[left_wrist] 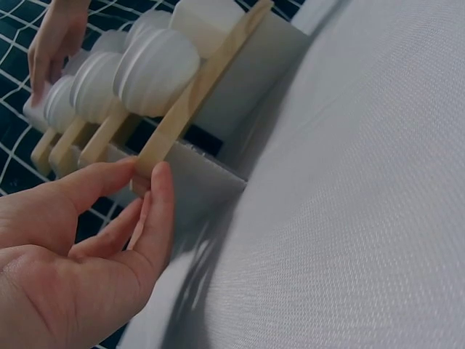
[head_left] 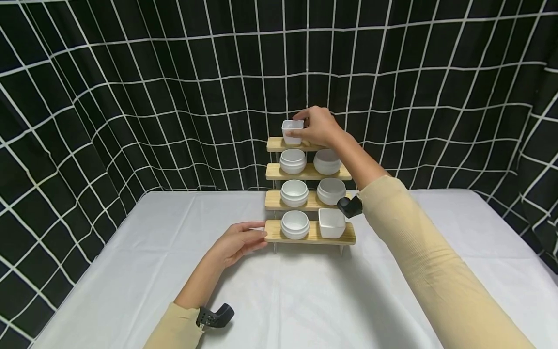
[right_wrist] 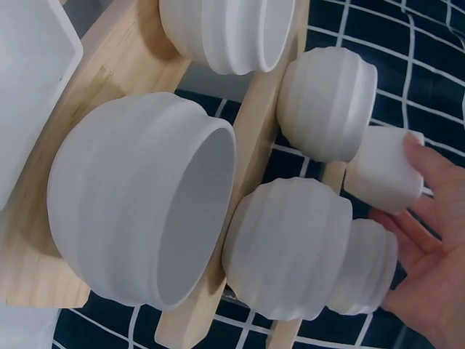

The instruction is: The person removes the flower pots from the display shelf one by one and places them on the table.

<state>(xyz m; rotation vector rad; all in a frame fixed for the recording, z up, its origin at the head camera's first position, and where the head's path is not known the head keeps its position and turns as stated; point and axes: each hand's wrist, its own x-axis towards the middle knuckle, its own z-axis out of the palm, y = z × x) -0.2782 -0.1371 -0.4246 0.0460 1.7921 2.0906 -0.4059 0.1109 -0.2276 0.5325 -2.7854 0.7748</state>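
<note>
A stepped stand with wooden shelves bears white bowls in rows. On its top shelf (head_left: 275, 144) my right hand (head_left: 320, 127) grips a small square white cup (head_left: 291, 127), thumb and fingers at its side. The right wrist view shows that square cup (right_wrist: 381, 169) beside my right hand (right_wrist: 436, 247). Low on the left, my left hand (head_left: 237, 242) holds the left end of the bottom shelf (head_left: 311, 237). In the left wrist view, thumb and fingers of my left hand (left_wrist: 87, 254) pinch the end of this wooden shelf (left_wrist: 190, 102). My right hand hides the top shelf's right part.
Round white bowls stand on the lower shelves, among them one at the bottom left (head_left: 295, 225). A square white bowl (head_left: 332, 224) is at the bottom right. A white cloth (head_left: 174, 232) covers the table; a black white-gridded curtain (head_left: 196, 97) hangs behind.
</note>
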